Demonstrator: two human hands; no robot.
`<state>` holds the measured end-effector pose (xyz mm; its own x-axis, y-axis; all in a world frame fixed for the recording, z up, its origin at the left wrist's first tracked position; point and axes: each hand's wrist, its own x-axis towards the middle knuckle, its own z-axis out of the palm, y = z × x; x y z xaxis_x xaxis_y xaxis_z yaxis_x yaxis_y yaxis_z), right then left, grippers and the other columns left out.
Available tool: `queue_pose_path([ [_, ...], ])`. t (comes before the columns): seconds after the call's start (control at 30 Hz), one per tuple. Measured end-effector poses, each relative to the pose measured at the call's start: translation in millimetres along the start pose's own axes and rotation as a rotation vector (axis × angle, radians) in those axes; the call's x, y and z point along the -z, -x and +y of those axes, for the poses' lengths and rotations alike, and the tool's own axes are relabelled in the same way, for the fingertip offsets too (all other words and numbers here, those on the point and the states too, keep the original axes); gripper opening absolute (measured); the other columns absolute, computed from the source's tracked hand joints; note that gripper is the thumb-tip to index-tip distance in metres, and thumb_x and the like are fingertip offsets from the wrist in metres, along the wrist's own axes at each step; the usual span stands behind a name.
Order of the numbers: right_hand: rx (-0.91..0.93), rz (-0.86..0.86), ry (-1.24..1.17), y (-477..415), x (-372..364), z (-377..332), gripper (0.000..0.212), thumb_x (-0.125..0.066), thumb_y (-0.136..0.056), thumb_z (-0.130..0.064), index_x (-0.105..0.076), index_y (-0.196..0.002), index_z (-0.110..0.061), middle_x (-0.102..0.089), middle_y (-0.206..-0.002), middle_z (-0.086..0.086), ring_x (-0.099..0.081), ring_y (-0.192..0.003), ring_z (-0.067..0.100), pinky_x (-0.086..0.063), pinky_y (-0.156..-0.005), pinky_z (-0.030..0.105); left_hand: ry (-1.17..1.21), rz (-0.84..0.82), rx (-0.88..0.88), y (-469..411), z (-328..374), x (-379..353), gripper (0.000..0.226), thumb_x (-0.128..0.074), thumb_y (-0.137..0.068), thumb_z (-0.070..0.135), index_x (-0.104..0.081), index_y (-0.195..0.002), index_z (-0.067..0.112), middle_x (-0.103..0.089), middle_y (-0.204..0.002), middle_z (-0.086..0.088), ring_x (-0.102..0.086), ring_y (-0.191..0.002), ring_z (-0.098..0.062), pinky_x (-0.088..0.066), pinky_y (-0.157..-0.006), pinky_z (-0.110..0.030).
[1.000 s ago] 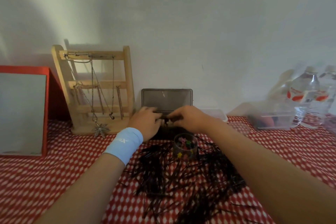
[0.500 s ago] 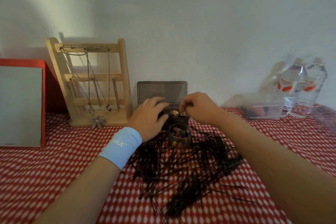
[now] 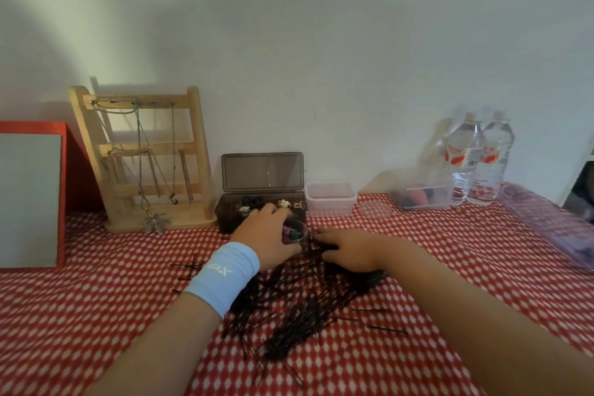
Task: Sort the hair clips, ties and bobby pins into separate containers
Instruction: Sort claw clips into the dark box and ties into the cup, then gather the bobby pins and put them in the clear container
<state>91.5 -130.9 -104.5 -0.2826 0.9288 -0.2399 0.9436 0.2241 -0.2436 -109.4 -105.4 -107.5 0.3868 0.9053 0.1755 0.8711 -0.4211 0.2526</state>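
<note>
A large heap of black bobby pins lies on the red-and-white checked cloth in front of me. Just behind it stands a small clear cup of tiny coloured clips, and my left hand, with a light-blue wristband, grips the cup from its left side. My right hand rests on the far end of the pin heap, its fingers reaching out flat toward the cup. Behind the cup a dark box stands with its lid up, and several hair clips lie inside.
A small clear tub and a loose lid sit right of the dark box. Farther right are a clear container, two water bottles and a purple tray. On the left are a wooden necklace stand and a red-framed board.
Both hands have come back from the dark box. My left hand has taken hold of the small cup and my right hand has dropped onto the bobby pin heap.
</note>
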Motion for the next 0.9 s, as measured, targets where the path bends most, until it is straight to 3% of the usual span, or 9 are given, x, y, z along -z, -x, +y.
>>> queue_pose_path([
  [0.1,0.028,0.062,-0.018,1.7,11.8,-12.7,0.038,-0.048,-0.102,-0.027,-0.057,-0.139,-0.028,-0.058,-0.138,0.001,-0.053,-0.125,0.022,-0.039,-0.106,0.035,0.112,-0.008,0.024,3.3,-1.3,6.4,0.066,-0.069,-0.085,0.043,-0.044,-0.141,0.021,-0.046,-0.139,-0.003,-0.046,-0.127,-0.020,-0.038,-0.107,-0.030],
  [0.2,0.047,0.218,-0.042,-5.0,16.5,-29.7,0.035,-0.047,-0.099,-0.014,-0.066,-0.126,-0.027,-0.065,-0.126,0.000,-0.060,-0.111,0.017,-0.047,-0.098,0.029,0.197,-0.013,0.027,11.7,-10.1,20.0,0.065,-0.072,-0.081,0.040,-0.048,-0.139,0.023,-0.053,-0.133,0.000,-0.051,-0.121,-0.017,-0.039,-0.100,-0.025],
  [0.33,0.134,0.273,-0.066,-18.3,20.4,-60.6,0.041,-0.046,-0.097,-0.008,-0.067,-0.128,-0.024,-0.062,-0.133,-0.004,-0.057,-0.121,0.016,-0.044,-0.104,0.029,0.239,0.077,0.126,28.6,-44.9,43.4,0.072,-0.073,-0.077,0.046,-0.046,-0.140,0.027,-0.048,-0.132,-0.001,-0.050,-0.121,-0.021,-0.042,-0.103,-0.033],
  [0.5,0.224,0.136,-0.074,-46.4,9.3,-98.7,0.045,-0.047,-0.095,-0.006,-0.063,-0.134,-0.021,-0.059,-0.140,0.000,-0.054,-0.128,0.019,-0.041,-0.106,0.028,0.189,0.142,0.306,45.8,-97.7,55.1,0.081,-0.072,-0.078,0.038,-0.034,-0.148,0.021,-0.036,-0.147,-0.008,-0.037,-0.135,-0.029,-0.035,-0.111,-0.040],
  [0.7,0.286,0.003,-0.017,-74.8,-10.3,-126.6,0.063,-0.051,-0.093,-0.009,-0.039,-0.153,-0.022,-0.035,-0.160,0.001,-0.030,-0.147,0.022,-0.028,-0.121,0.038,0.124,0.087,0.406,57.5,-127.4,38.1,0.081,-0.068,-0.086,0.034,-0.024,-0.152,0.020,-0.027,-0.155,-0.013,-0.026,-0.143,-0.031,-0.026,-0.118,-0.040],
  [0.8,0.308,-0.014,0.004,-77.1,-15.9,-128.6,0.062,-0.050,-0.094,-0.008,-0.038,-0.154,-0.021,-0.028,-0.162,0.000,-0.022,-0.149,0.022,-0.022,-0.122,0.039,-0.046,0.265,0.283,66.1,-120.9,32.4,0.053,-0.066,-0.086,0.033,-0.045,-0.134,0.025,-0.036,-0.139,-0.003,-0.032,-0.134,-0.022,-0.031,-0.113,-0.035],
  [0.9,0.341,0.034,-0.018,-71.8,-14.2,-123.4,0.050,-0.055,-0.093,-0.010,-0.057,-0.141,-0.022,-0.042,-0.153,-0.002,-0.037,-0.140,0.020,-0.032,-0.118,0.037,0.024,0.260,0.103,72.5,-109.8,35.5,0.016,-0.059,-0.091,0.020,-0.059,-0.103,0.030,-0.051,-0.115,0.008,-0.049,-0.112,-0.012,-0.044,-0.099,-0.028],
])
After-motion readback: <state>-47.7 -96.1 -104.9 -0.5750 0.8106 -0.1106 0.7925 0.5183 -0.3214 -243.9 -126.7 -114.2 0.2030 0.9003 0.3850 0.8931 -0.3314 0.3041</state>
